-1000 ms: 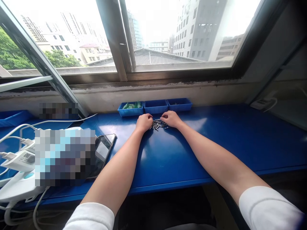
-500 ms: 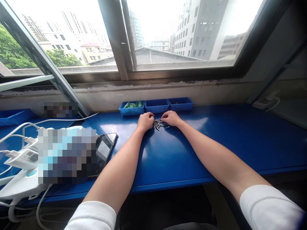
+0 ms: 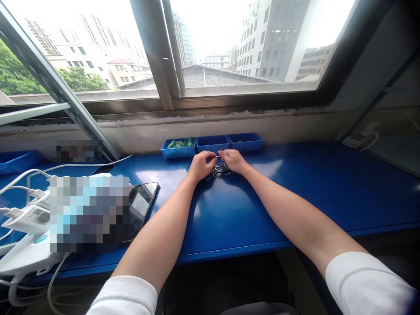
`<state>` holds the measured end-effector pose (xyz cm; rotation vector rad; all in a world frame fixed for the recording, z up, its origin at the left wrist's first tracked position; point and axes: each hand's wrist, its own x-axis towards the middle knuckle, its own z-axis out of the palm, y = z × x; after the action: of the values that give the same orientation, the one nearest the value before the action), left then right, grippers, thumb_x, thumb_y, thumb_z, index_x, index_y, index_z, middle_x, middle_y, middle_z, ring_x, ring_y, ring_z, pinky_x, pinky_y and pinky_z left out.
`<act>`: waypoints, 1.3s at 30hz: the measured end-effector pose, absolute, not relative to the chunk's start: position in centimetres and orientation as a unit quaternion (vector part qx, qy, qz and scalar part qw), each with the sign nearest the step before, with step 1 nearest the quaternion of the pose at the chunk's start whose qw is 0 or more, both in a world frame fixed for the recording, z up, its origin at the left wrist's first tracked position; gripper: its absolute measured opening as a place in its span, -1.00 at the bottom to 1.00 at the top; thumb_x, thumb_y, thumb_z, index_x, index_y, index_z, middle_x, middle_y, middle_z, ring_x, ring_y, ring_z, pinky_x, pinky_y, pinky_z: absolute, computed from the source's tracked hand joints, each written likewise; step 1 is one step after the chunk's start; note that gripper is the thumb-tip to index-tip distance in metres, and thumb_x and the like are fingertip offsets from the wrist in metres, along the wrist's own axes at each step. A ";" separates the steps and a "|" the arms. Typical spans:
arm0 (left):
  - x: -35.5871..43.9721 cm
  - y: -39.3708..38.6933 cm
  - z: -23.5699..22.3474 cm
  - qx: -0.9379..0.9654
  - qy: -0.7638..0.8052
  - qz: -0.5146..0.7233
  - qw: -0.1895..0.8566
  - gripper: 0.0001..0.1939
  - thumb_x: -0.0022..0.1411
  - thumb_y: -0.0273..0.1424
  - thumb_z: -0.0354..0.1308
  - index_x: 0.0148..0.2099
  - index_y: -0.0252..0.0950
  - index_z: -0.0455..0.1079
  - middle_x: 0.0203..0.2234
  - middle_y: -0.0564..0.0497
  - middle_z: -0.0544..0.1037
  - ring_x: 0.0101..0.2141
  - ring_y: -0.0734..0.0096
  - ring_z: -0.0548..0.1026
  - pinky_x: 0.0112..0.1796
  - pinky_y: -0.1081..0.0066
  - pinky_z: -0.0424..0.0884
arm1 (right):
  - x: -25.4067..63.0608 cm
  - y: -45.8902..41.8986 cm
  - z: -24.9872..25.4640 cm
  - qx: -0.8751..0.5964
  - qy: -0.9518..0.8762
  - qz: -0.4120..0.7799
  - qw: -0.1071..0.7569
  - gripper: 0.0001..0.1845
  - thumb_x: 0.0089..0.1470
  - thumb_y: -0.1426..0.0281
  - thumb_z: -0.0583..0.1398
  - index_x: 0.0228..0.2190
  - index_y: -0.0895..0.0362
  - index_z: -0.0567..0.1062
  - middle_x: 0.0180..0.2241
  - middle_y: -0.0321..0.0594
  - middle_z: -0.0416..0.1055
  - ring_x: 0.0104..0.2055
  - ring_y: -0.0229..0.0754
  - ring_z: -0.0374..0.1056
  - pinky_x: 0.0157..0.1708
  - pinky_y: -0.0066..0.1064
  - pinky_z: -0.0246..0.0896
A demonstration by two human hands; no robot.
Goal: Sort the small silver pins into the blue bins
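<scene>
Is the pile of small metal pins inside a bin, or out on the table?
Out on the table: the pile lies directly on the blue top, between the left hand and right hand.

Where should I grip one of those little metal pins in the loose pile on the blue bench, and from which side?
Probably across the middle of the shaft, pinching down from above at the pile's near edge. The pins are thin and lie flat and crossed in a loose heap on the blue bench, so an outlying one likely gives your fingertips the most room.
</scene>
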<state>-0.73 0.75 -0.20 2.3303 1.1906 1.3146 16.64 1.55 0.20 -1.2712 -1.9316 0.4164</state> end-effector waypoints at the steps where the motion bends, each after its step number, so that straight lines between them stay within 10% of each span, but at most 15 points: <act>1: -0.7 0.7 -0.2 0.795 0.399 0.444 0.106 -0.83 0.14 -0.36 0.14 -0.24 -0.29 0.50 -0.39 -0.01 0.55 -0.39 0.41 0.47 -0.33 0.45 0.39 | 16.6 1.5 0.2 -0.494 -0.761 0.161 0.387 -0.44 0.19 0.09 -0.05 -0.66 0.15 0.38 -0.59 -0.25 0.41 -0.48 -0.27 0.26 -0.39 -0.44 0.05; 11: -1.0 1.0 0.0 0.783 0.488 0.381 0.060 -0.76 0.25 -0.36 -0.01 -0.25 -0.26 0.50 -0.29 -0.05 0.57 -0.25 0.32 0.49 -0.17 0.42 0.36 | 16.7 0.8 0.9 -0.440 -0.677 0.322 0.495 -0.37 -0.01 -0.17 0.03 -0.48 0.14 0.51 -0.51 -0.22 0.48 -0.42 -0.24 0.34 -0.38 -0.44 0.17; 39: -1.3 1.3 -0.3 0.779 0.504 0.370 0.050 -0.74 0.24 -0.46 -0.12 -0.29 -0.27 0.42 -0.36 -0.03 0.53 -0.33 0.36 0.45 -0.25 0.41 0.34 | 17.5 0.3 1.3 -0.405 -0.665 0.421 0.466 -0.49 0.02 0.00 0.11 -0.35 0.16 0.61 -0.33 -0.13 0.57 -0.21 -0.14 0.42 -0.37 -0.43 0.14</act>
<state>-1.32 1.25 -0.30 2.3728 1.5335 1.1265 17.46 0.34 1.34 -0.9932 -1.6317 1.0346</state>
